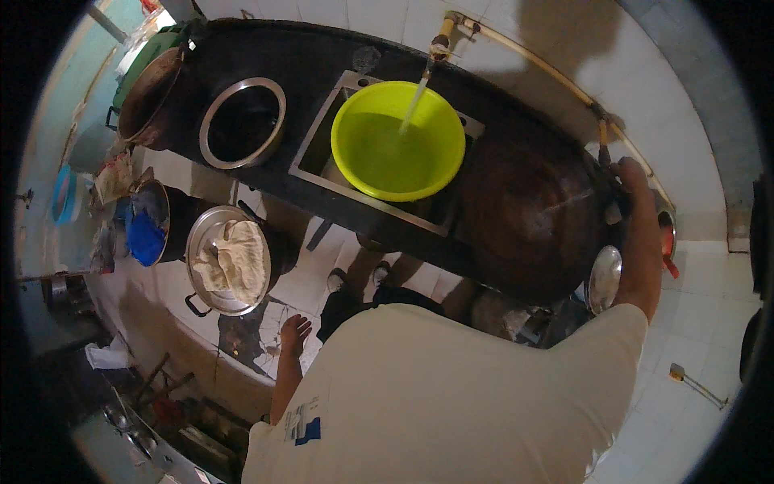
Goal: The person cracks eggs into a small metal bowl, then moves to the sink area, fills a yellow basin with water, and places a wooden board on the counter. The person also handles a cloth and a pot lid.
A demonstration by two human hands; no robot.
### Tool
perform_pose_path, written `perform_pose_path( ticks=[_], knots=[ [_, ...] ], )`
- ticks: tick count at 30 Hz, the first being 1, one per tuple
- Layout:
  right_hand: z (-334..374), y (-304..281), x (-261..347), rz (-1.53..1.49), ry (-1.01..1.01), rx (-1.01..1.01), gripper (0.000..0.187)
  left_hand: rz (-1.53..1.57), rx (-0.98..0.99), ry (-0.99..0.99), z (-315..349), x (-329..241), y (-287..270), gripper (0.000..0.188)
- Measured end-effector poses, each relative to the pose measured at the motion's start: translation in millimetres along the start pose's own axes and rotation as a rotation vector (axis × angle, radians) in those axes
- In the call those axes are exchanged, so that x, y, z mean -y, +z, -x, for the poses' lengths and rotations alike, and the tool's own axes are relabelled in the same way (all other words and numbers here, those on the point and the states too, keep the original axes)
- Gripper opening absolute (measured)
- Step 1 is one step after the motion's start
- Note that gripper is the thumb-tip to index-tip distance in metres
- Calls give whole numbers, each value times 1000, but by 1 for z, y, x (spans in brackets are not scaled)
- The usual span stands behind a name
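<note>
My left hand (295, 332) hangs low beside my body, its fingers apart with nothing in them. My right arm reaches far out to the right, where my right hand (631, 173) is closed by the wall, next to a second tap (604, 143) on the yellowish pipe. What its fingers hold is hidden; a dark object (613, 211) shows just beneath. Water runs from the other tap (439, 52) into a yellow-green plastic basin (355, 181), which sits over the metal-rimmed sink (313, 148) and holds some water.
Right of the sink, a large round brown lid or wok (532, 218) covers the black counter (322, 48). A metal bowl (605, 278) stands under my right arm. To the left are a steel-rimmed pot (211, 121) and a wide pan (193, 258) with a pale cloth (242, 262).
</note>
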State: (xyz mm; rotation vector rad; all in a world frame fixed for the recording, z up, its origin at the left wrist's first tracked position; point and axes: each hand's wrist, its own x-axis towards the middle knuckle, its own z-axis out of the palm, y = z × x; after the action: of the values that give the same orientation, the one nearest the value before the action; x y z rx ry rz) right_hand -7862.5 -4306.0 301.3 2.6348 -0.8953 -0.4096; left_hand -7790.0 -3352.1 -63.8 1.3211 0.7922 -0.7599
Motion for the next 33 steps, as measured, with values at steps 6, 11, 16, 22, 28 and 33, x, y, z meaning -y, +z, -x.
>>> perform_pose_path(
  ticks=[6, 11, 16, 22, 28, 33],
  knots=[
    [7, -9, 4, -214, 59, -14, 36, -240, 178, 31, -9, 34, -24, 38],
    [21, -11, 12, -390, 75, -115, 36, -692, 216, 145, -33, 84, -53, 39],
    [28, -8, 16, -444, 97, -151, 37, -176, 330, -22, -49, 76, -44, 41],
    [29, -2, 10, -449, 101, -146, 38, -321, 137, 54, -13, 4, -1, 38],
    [33, 2, 2, -407, 84, -162, 39, -58, -2, -119, 1, -16, 16, 37],
    [38, 3, 0, -472, 95, -210, 37, -949, 220, 373, -27, 31, -32, 36]
  ],
)
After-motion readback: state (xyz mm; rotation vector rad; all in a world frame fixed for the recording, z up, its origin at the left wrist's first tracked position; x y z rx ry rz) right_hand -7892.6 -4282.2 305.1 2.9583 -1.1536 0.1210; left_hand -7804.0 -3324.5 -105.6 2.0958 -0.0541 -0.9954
